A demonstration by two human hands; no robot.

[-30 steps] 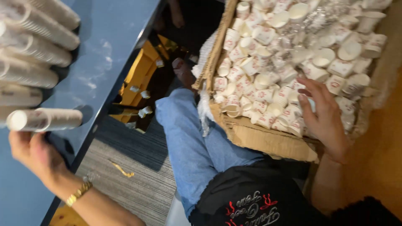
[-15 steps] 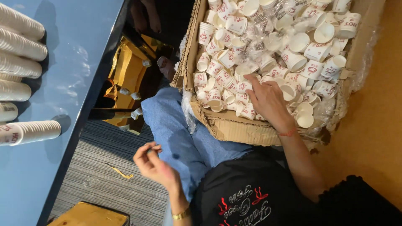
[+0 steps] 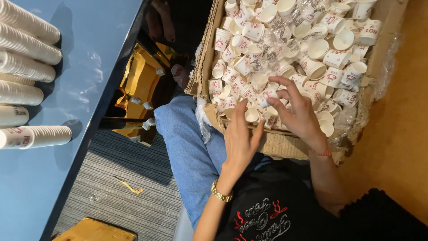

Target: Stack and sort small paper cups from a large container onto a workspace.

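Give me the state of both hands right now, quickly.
Left hand: open, flat, empty, at the brown cardboard box edge.
Right hand: fingers pinching a small white paper cup.

Small white paper cups (image 3: 285, 53) with red print fill the cardboard box (image 3: 206, 53) in a loose heap, lying on their sides, upright and upside down (some under crinkled clear plastic). One cup (image 3: 266, 97) lies tilted at the heap's near edge, pinched between fingertips.
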